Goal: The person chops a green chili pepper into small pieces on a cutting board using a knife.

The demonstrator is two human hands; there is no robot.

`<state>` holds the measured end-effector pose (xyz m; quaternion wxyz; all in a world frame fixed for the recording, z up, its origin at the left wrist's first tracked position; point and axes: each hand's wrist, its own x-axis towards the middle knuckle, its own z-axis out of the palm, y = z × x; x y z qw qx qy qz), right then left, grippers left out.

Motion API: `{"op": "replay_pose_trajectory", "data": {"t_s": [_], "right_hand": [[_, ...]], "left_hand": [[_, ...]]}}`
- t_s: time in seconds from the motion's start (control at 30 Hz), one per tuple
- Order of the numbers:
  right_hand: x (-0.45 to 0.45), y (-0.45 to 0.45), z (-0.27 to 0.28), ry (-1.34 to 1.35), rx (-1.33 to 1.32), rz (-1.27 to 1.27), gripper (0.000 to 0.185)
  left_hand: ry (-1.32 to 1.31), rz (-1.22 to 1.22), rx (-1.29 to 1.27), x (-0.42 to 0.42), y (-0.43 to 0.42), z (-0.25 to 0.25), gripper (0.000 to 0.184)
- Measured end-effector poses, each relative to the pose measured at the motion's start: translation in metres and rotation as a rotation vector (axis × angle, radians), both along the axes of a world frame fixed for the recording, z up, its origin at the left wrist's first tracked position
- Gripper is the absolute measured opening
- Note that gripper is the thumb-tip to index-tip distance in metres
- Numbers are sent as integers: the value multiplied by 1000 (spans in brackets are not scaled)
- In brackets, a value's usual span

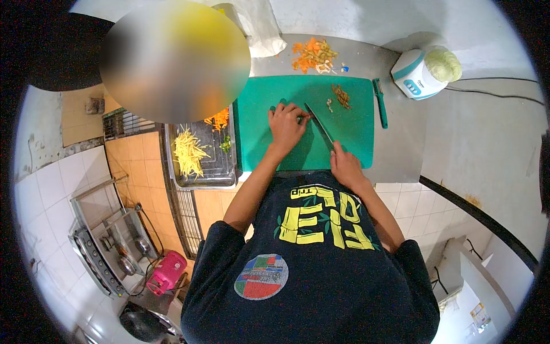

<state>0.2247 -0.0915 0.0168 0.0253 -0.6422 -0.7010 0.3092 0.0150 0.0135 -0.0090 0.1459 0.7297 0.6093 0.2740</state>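
Note:
My right hand (346, 164) is wrapped round the handle of a kitchen knife (321, 125). The blade slants up and left across the green cutting board (361, 137). Just left of the blade, my left hand (287, 127) rests on the board with fingers bent and pressed together. A small dark piece seems to sit at its fingertips, too small to name. Beyond the knife lie a little heap of chopped brown bits (341, 97) and a few whitish bits (329, 105).
Left of the board, a tray (200, 182) holds pale yellow shreds (189, 152), orange strips (218, 120) and green pieces (226, 144). A green-handled peeler (380, 104) lies to the right. Peelings (312, 55) are piled behind; a scale (413, 77) bears a cabbage (442, 64).

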Motion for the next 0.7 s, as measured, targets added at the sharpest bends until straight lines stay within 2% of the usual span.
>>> {"op": "replay_pose_trajectory", "data": {"t_s": [0.27,0.47,0.7], "right_hand": [[-12,10,4,-133,-51,60,40],[-25,24,-3,-139,136,79,32],[4,0,14,-25,-17,29,29]], "left_hand": [[6,3,-11,-1,1,-2,7],[27,-7,-22,-3,1,-5,8],[28,12,-39,-1,1,-10,10]]}}
